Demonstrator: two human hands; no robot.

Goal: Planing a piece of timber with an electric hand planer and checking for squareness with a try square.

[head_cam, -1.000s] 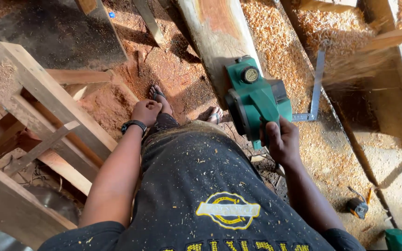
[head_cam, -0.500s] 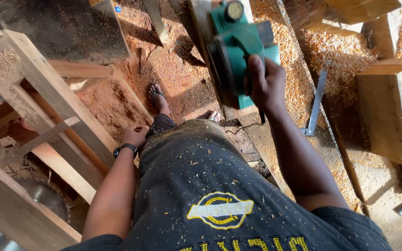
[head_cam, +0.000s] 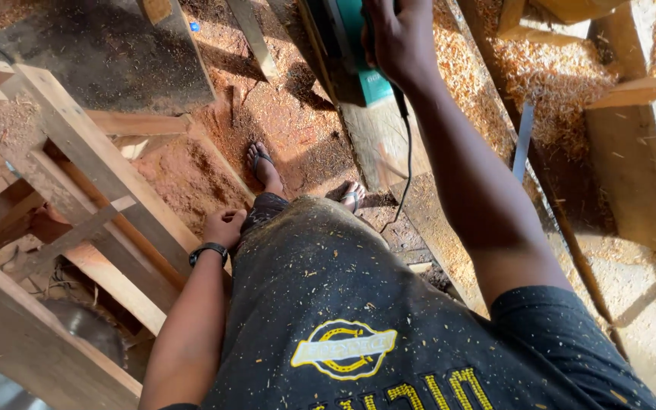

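Sawdust covers the ground of a woodworking space, seen from a head camera looking straight down the person's dark, chip-flecked shirt. The right hand, arm stretched forward, has its fingers wrapped tight around the handle of a green power planer at the top edge of the view. The planer sits on a long wooden beam running from the top centre down toward the person; its front end is cut off by the frame. A black cord hangs from the tool alongside the forearm. The left hand, with a black wristband, rests by the left thigh; its fingers look loosely curled, holding nothing, though the view there is dim. Two feet in sandals stand on reddish dust just left of the beam. To the left stands an open wooden frame of crossed slats, close beside the left arm. On the right lie a thick timber block and a thin metal strip, well apart from the planer. No container shows in this view.
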